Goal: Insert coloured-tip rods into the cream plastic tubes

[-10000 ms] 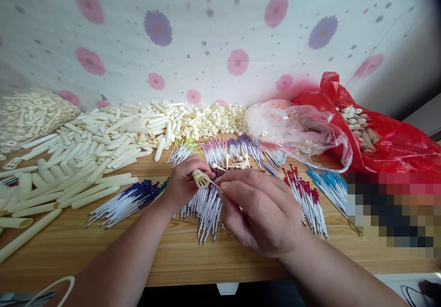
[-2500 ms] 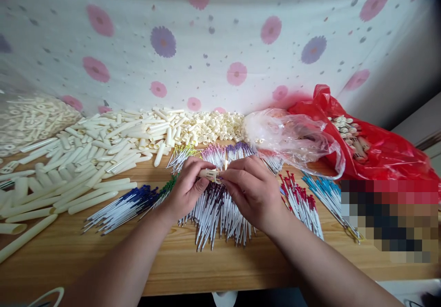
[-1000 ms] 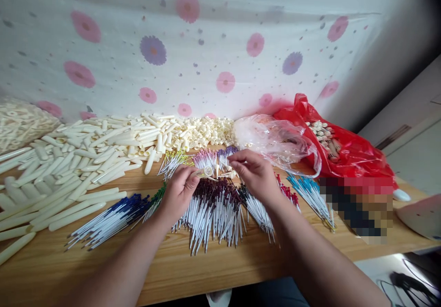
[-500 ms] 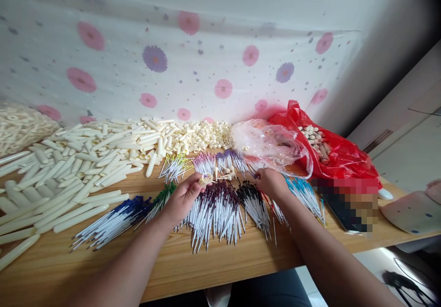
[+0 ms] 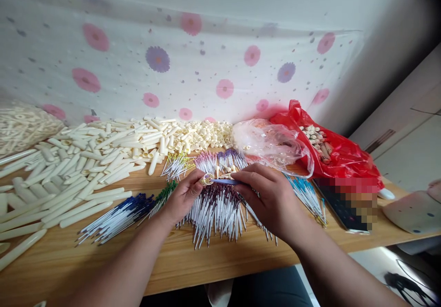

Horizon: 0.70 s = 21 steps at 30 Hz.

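My left hand [image 5: 182, 199] pinches a short cream pen barrel [image 5: 207, 179], its open end facing up and toward the right. Between the fingertips of my right hand [image 5: 270, 196] lies a slim bluish pen refill [image 5: 224, 181], its tip at the barrel's mouth; whether it is inside I cannot tell. Below the hands, dark purple-tipped refills [image 5: 215, 215] are spread in a fan. Green-tipped refills [image 5: 167, 192] and blue-tipped refills [image 5: 119, 219] lie to the left. Pink-tipped refills [image 5: 206, 161] are just behind. My right hand covers much of the black-tipped bunch.
Long cream barrels [image 5: 86, 169] heap up at the left, short cream pieces [image 5: 203, 137] at the back. A clear plastic bag [image 5: 268, 141] and a red bag [image 5: 347, 160] stand back right. Light-blue-tipped refills [image 5: 305, 196] and a dark phone [image 5: 339, 206] lie right.
My right hand has come left from the refills on the right, bringing a bluish refill to the barrel. My left hand still holds the barrel in nearly the same place.
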Each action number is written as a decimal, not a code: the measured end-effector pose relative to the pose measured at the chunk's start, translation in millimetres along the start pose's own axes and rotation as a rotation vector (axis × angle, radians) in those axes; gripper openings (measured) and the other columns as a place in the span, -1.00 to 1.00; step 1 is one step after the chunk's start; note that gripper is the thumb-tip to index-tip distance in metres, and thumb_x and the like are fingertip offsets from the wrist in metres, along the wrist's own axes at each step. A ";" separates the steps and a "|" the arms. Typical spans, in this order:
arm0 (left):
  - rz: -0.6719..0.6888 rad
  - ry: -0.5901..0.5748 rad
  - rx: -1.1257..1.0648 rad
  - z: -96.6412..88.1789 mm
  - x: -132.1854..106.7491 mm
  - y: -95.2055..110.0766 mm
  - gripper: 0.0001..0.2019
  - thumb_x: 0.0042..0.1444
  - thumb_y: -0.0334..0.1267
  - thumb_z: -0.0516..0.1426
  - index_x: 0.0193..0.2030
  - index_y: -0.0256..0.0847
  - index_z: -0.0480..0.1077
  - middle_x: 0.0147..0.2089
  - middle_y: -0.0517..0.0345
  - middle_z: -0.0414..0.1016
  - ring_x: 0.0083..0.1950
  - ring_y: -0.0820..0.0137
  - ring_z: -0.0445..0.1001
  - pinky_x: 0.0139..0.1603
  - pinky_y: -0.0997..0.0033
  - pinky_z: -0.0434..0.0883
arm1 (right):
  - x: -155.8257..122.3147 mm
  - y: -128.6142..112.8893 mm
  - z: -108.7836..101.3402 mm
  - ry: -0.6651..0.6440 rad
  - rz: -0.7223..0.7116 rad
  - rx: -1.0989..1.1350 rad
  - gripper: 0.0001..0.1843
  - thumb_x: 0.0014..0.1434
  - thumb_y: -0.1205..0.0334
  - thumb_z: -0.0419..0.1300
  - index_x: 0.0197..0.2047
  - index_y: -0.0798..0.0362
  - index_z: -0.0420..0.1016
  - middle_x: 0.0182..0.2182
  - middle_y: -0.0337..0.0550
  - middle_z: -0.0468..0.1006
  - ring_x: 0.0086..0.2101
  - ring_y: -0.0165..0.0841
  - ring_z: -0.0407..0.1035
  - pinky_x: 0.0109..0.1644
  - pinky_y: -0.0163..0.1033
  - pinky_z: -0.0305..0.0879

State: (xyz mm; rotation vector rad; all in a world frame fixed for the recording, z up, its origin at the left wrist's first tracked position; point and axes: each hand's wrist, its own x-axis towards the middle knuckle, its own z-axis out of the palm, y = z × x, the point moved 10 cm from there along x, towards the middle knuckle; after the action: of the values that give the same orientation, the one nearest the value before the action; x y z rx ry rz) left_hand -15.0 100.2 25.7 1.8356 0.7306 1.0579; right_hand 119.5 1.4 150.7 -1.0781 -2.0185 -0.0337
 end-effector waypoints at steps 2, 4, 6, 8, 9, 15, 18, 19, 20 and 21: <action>0.005 0.007 -0.009 -0.6 -0.2 0.7 -0.51 0.15 0.22 -0.06 -0.26 -0.21 0.34 -0.33 0.14 0.27 -0.27 0.34 0.24 -0.21 0.34 0.24 | 1.8 -1.3 2.6 0.010 -0.007 -0.066 -0.81 0.24 0.26 0.13 -0.13 0.09 0.52 -0.29 -0.09 0.54 -0.31 -0.35 0.41 -0.25 -0.23 0.37; 0.014 0.011 -0.042 -0.8 -0.5 0.9 -0.54 0.16 0.19 -0.04 -0.24 -0.21 0.35 -0.33 0.16 0.27 -0.27 0.36 0.24 -0.21 0.36 0.24 | 3.0 -4.0 4.1 0.014 -0.032 -0.150 -0.82 0.23 0.27 0.14 -0.16 0.09 0.54 -0.30 -0.09 0.53 -0.30 -0.33 0.38 -0.23 -0.19 0.35; 0.020 0.006 -0.067 -0.2 -0.6 0.4 -0.57 0.17 0.16 -0.03 -0.23 -0.20 0.35 -0.32 0.17 0.28 -0.26 0.37 0.25 -0.20 0.38 0.23 | 4.5 -8.0 4.7 0.012 -0.059 -0.234 -0.84 0.22 0.29 0.14 -0.20 0.08 0.55 -0.32 -0.10 0.53 -0.29 -0.30 0.35 -0.19 -0.15 0.33; 0.022 -0.006 -0.069 0.7 -0.5 0.6 -0.56 0.17 0.17 -0.03 -0.24 -0.20 0.34 -0.32 0.17 0.28 -0.26 0.37 0.24 -0.19 0.38 0.22 | 6.7 -12.1 4.2 0.008 -0.078 -0.289 -0.84 0.21 0.32 0.14 -0.23 0.09 0.56 -0.33 -0.10 0.53 -0.29 -0.29 0.33 -0.17 -0.13 0.31; 0.019 -0.012 -0.065 1.3 -0.4 1.0 -0.56 0.16 0.18 -0.03 -0.24 -0.21 0.34 -0.32 0.17 0.28 -0.26 0.37 0.24 -0.20 0.38 0.22 | 7.9 -14.3 3.8 0.007 -0.085 -0.306 -0.85 0.20 0.33 0.14 -0.25 0.09 0.56 -0.35 -0.10 0.52 -0.30 -0.29 0.33 -0.17 -0.13 0.30; -0.002 -0.013 -0.038 1.9 1.0 7.6 -0.52 0.12 0.23 -0.02 -0.27 -0.21 0.34 -0.36 0.22 0.21 -0.30 0.40 0.19 -0.25 0.42 0.19 | 13.6 -23.1 7.0 -0.028 -0.114 -0.383 -0.86 0.19 0.36 0.13 -0.30 0.08 0.54 -0.41 -0.12 0.50 -0.34 -0.29 0.29 -0.23 -0.14 0.27; 0.001 -0.013 -0.028 2.9 1.7 11.3 -0.51 0.10 0.24 -0.01 -0.28 -0.21 0.34 -0.37 0.22 0.21 -0.32 0.40 0.19 -0.28 0.42 0.18 | 13.9 -22.2 9.9 -0.049 -0.109 -0.409 -0.86 0.20 0.35 0.12 -0.31 0.07 0.52 -0.43 -0.13 0.48 -0.34 -0.29 0.28 -0.21 -0.13 0.25; 0.000 -0.012 -0.031 3.1 1.9 11.6 -0.51 0.10 0.24 -0.01 -0.28 -0.21 0.34 -0.37 0.22 0.22 -0.32 0.40 0.19 -0.28 0.42 0.18 | 13.7 -21.7 10.6 -0.054 -0.106 -0.414 -0.86 0.20 0.35 0.13 -0.32 0.07 0.52 -0.43 -0.13 0.48 -0.34 -0.29 0.28 -0.20 -0.13 0.24; 0.000 -0.010 -0.035 3.2 2.0 11.6 -0.51 0.10 0.24 0.00 -0.28 -0.21 0.34 -0.37 0.22 0.22 -0.32 0.40 0.19 -0.27 0.42 0.18 | 13.6 -21.4 11.0 -0.057 -0.103 -0.419 -0.87 0.19 0.35 0.13 -0.33 0.07 0.51 -0.43 -0.13 0.48 -0.34 -0.29 0.28 -0.19 -0.13 0.24; -0.003 -0.007 -0.039 3.1 2.1 11.1 -0.51 0.10 0.24 0.00 -0.27 -0.21 0.34 -0.37 0.22 0.22 -0.32 0.40 0.19 -0.27 0.43 0.18 | 13.5 -21.1 11.4 -0.061 -0.099 -0.424 -0.87 0.19 0.35 0.13 -0.34 0.07 0.51 -0.43 -0.13 0.48 -0.34 -0.29 0.28 -0.18 -0.14 0.23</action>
State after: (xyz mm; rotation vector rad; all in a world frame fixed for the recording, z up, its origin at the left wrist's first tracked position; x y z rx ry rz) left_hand -10.5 95.7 35.5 1.8034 0.7034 1.0564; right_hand 93.4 1.5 159.3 -1.2455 -2.1743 -0.5052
